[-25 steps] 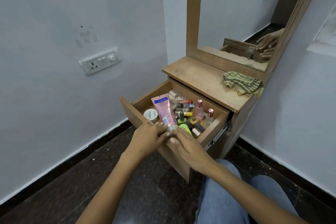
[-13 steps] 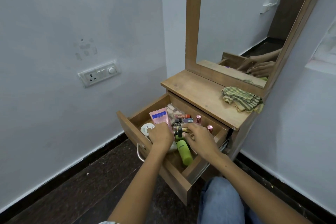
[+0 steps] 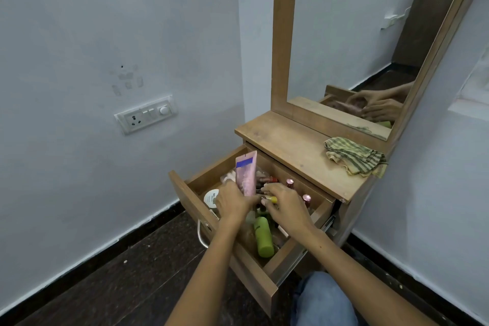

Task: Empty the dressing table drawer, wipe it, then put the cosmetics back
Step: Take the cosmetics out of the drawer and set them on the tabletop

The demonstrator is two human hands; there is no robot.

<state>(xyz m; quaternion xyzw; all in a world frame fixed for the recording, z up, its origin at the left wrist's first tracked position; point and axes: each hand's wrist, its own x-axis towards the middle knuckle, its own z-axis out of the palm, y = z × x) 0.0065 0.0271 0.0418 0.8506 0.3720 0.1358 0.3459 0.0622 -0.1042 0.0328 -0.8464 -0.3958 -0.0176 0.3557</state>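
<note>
Emptying underway: drawer point(image 3: 239, 259) pulled out, full of cosmetics. Left hand point(image 3: 232, 200) clamped on pink tube point(image 3: 246, 173), held upright; right hand point(image 3: 287, 205) curled over small bottles, grip unclear. Best lifted straight up, set on counter point(image 3: 285, 140) near cloth point(image 3: 354, 157).

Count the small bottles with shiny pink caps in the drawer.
2 visible. One pink-capped bottle stands just beyond the right hand; the other pink-capped bottle stands by the open wooden drawer's right wall. More may be hidden under both hands.
</note>
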